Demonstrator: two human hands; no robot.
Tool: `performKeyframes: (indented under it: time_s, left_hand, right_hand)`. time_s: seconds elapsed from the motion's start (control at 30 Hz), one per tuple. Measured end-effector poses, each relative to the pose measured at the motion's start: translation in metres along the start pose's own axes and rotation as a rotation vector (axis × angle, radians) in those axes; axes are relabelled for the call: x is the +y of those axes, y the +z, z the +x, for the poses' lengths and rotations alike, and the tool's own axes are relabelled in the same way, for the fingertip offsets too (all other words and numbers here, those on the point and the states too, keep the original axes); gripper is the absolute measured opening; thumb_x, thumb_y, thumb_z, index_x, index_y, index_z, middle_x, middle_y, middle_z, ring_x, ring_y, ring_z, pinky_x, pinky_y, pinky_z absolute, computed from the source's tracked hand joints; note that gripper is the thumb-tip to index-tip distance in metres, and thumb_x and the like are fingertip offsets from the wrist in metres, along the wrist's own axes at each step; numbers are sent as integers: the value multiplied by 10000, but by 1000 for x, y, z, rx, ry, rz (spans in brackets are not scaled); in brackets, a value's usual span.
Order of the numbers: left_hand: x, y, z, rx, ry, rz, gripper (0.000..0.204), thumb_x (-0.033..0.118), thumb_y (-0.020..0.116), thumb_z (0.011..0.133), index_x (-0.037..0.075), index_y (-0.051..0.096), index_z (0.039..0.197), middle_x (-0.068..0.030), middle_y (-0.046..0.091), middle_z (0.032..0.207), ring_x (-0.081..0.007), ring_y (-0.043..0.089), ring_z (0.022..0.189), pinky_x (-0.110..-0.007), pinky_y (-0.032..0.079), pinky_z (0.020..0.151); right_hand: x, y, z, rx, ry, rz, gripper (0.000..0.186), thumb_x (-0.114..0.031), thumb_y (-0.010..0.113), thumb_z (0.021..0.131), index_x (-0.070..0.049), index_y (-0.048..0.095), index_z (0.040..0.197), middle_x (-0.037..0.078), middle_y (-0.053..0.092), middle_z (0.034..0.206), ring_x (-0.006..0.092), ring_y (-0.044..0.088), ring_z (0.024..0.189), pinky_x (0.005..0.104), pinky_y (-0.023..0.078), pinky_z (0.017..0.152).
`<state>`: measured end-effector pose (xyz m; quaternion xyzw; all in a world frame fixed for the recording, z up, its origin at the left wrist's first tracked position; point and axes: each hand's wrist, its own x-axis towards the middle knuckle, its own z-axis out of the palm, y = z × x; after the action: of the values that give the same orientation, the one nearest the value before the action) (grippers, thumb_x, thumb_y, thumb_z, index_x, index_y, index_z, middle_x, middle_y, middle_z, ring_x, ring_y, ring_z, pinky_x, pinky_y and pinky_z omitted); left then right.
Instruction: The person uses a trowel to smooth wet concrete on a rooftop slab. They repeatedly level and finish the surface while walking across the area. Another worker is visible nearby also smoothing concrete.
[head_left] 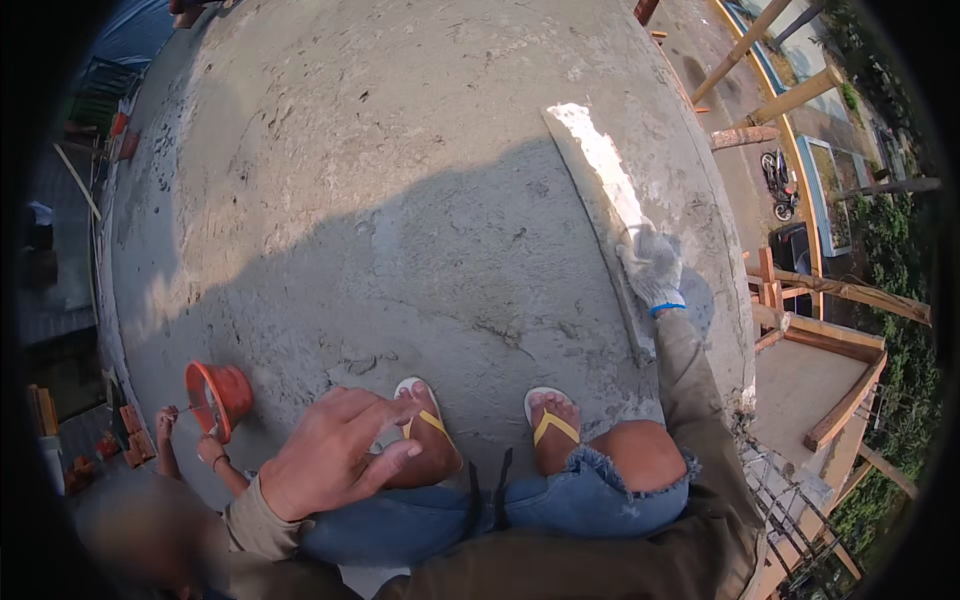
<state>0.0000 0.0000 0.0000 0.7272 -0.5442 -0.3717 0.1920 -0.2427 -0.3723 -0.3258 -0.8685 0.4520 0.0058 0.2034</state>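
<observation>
I've got one feed: head cam, left lens of the side-by-side fisheye pair. It looks steeply down from the wearer's head, frame top pointing ahead across the rough grey concrete slab (330, 250). Upright, not mirrored. Blue ripped denim jeans (400, 525) and feet in white flip-flops with yellow straps (553, 405) sit low, near centre. The bare left hand (345, 440) draws large, close to the lens; the right hand in a white knit glove (655, 265) reads smaller, farther out. Coverage is wide: both slab sides, plus lower ground at right with a small black motorbike (780, 185). Slab edges bow toward the rim; a round black border (25, 40) cuts the corners.
</observation>
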Motion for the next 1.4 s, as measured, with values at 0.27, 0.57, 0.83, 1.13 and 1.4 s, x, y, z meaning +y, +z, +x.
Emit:
performKeyframes:
  time_s: [0.27, 0.57, 0.83, 1.13, 1.4]
  left_hand:
    - [29, 2, -11, 0, -106, 84, 409, 240, 799, 901, -43, 693, 1176, -170, 730, 973, -321, 684, 872, -404, 528, 793]
    - [24, -1, 3, -60, -76, 102, 405, 214, 790, 915, -51, 684, 1203, -177, 731, 989, -310, 692, 877, -392, 524, 821]
    - [19, 0, -2, -69, -163, 93, 416, 243, 793, 918, -39, 687, 1205, -176, 730, 994, -312, 689, 885, -387, 524, 811]
    - [24, 8, -1, -34, -81, 115, 401, 230, 816, 884, -36, 707, 1164, -155, 701, 932, -332, 658, 833, -412, 524, 740]
    - [22, 9, -10, 3, -66, 126, 407, 239, 797, 898, -42, 693, 1173, -160, 697, 939, -340, 644, 818, -423, 515, 734]
  right_hand:
    - [-105, 21, -45, -305, -530, -30, 379, -308, 683, 949, -60, 618, 1227, 192, 727, 1075, 392, 738, 967, 492, 598, 793]
    - [-67, 53, -134, -215, -685, 48, 468, -127, 650, 894, -92, 620, 1360, 174, 721, 1137, 360, 735, 988, 484, 605, 789]
    - [-19, -13, -134, -114, -384, -49, 661, -241, 737, 848, -118, 540, 1467, 184, 719, 1121, 395, 710, 986, 511, 578, 812]
    - [-23, -36, -129, -262, -558, -24, 735, -297, 760, 839, -109, 504, 1502, 200, 718, 1095, 414, 700, 969, 522, 564, 823]
    - [-38, -64, -107, -485, -519, 133, 743, -441, 735, 894, -33, 511, 1474, 249, 712, 1106, 426, 701, 1027, 508, 549, 893]
